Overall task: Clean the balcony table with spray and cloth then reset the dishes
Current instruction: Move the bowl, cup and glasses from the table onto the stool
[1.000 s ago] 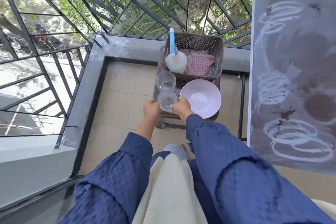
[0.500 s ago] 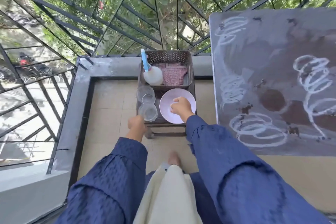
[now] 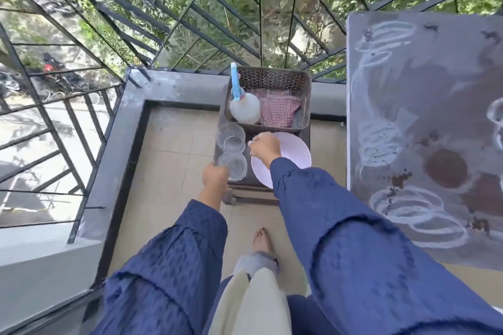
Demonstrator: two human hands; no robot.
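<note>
The smeared table [image 3: 424, 122] is cut off at right. In the basket [image 3: 272, 79] beside it, spray bottle [image 3: 245, 107] and cloth [image 3: 280, 111] are seen. The plate [image 3: 294, 155] is partly hidden by the curled right hand [image 3: 265, 147], hold unclear; the grip of the left hand [image 3: 216, 175] at the near glass [image 3: 235, 167] cannot be told.

Your way into the basket [image 3: 306, 98] lay open from above. Two glasses [image 3: 230, 135] and the plate [image 3: 295, 155] crowded its near side; the railing [image 3: 260, 22] closed its far side.
</note>
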